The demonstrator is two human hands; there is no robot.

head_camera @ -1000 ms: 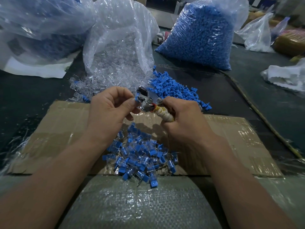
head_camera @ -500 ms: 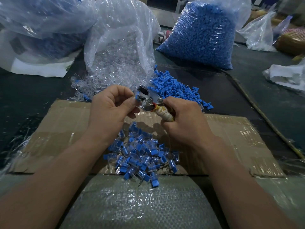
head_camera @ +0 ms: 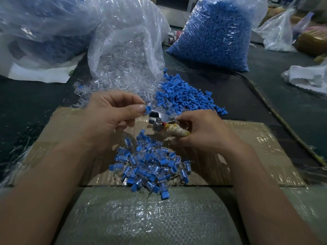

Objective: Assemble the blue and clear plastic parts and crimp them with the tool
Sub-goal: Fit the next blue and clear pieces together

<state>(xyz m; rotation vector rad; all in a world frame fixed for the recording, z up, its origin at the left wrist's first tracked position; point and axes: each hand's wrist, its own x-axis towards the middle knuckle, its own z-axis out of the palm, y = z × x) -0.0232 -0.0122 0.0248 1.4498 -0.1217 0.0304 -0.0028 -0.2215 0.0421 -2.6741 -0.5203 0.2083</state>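
Observation:
My left hand (head_camera: 113, 114) pinches a small blue and clear part (head_camera: 147, 109) between thumb and forefinger, just left of and slightly above the jaws of the metal crimp tool (head_camera: 159, 120). My right hand (head_camera: 203, 131) grips the tool by its cloth-wrapped handle (head_camera: 177, 129). Below the hands, a heap of assembled blue and clear pieces (head_camera: 150, 165) lies on the cardboard sheet (head_camera: 256, 147). Loose blue parts (head_camera: 185, 96) are piled beyond the tool. Clear parts (head_camera: 123, 68) spill from an open plastic bag behind my left hand.
A full bag of blue parts (head_camera: 215, 36) stands at the back right. More plastic bags (head_camera: 44, 29) sit at the back left and far right (head_camera: 279, 32). A white cloth (head_camera: 309, 76) lies at the right edge. A woven sack (head_camera: 146, 218) covers the near foreground.
My left hand has drawn the blue part out of the tool's jaws and a little to the left. The right hand has lowered the tool slightly and its jaws look parted.

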